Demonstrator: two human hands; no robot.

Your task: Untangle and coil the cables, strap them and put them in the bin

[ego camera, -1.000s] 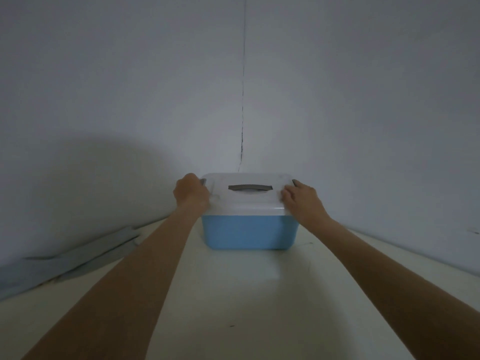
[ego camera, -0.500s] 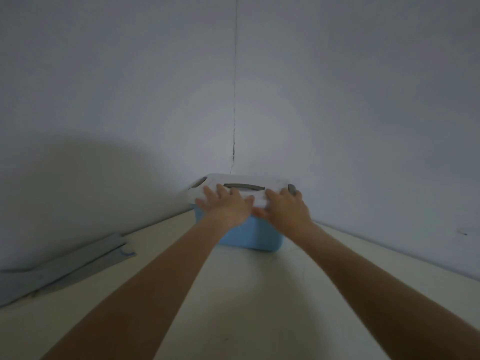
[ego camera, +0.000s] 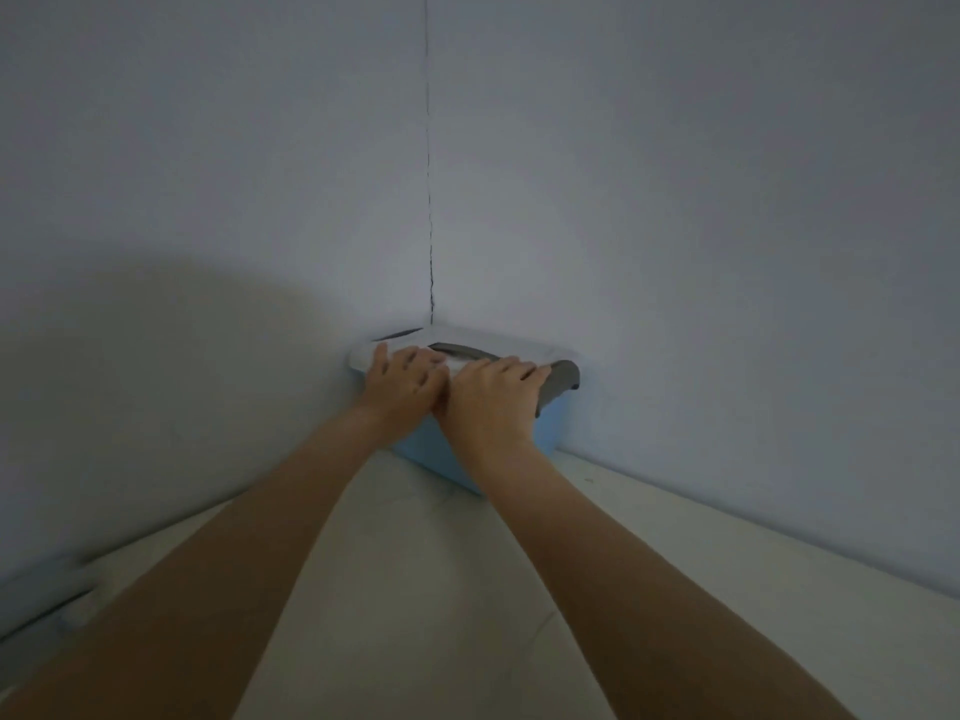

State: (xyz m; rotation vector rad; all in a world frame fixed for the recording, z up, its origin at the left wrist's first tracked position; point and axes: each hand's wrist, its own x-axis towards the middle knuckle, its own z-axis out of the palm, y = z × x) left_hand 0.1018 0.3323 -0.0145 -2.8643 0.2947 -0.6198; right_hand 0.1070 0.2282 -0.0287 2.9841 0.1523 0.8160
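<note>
Blue bin (ego camera: 546, 438), both hands (ego camera: 402, 387) (ego camera: 491, 394) flat on its white lid (ego camera: 488, 339).

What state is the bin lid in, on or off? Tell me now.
On. The white lid sits on top of the blue bin, with the left hand and right hand pressing on it. Whether its grey latch is fastened: cannot tell.

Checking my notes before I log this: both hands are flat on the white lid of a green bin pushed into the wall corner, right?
Not quite: the bin is blue, not green, as the head view shows. Both hands, left and right, do lie on its white lid in the wall corner.
</note>
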